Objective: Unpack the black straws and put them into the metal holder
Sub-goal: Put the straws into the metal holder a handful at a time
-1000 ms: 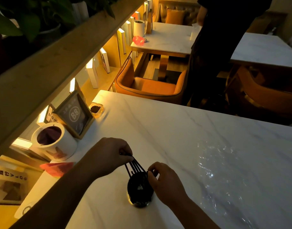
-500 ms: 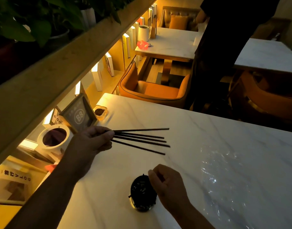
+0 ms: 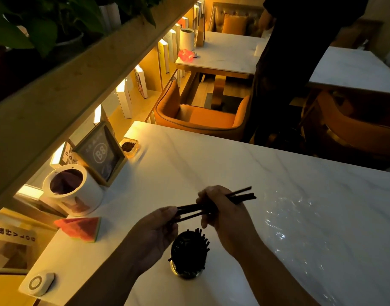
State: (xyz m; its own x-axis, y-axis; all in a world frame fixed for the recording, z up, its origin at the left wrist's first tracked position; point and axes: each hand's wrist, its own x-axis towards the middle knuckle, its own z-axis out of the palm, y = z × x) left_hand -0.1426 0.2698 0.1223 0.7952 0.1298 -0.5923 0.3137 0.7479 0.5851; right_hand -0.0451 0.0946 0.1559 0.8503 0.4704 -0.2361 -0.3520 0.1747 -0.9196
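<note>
A small bundle of black straws (image 3: 190,212) lies level in the air, its near end pinched by the left hand (image 3: 156,233) and its middle wrapped by the curled fingers of the right hand (image 3: 220,208). Just below, between the two hands, the metal holder (image 3: 187,257) stands on the table (image 3: 211,160), bristling with more straws. A white cup (image 3: 79,195) sits left of the left hand, and crinkled clear film (image 3: 300,217) lies right of the right hand.
</note>
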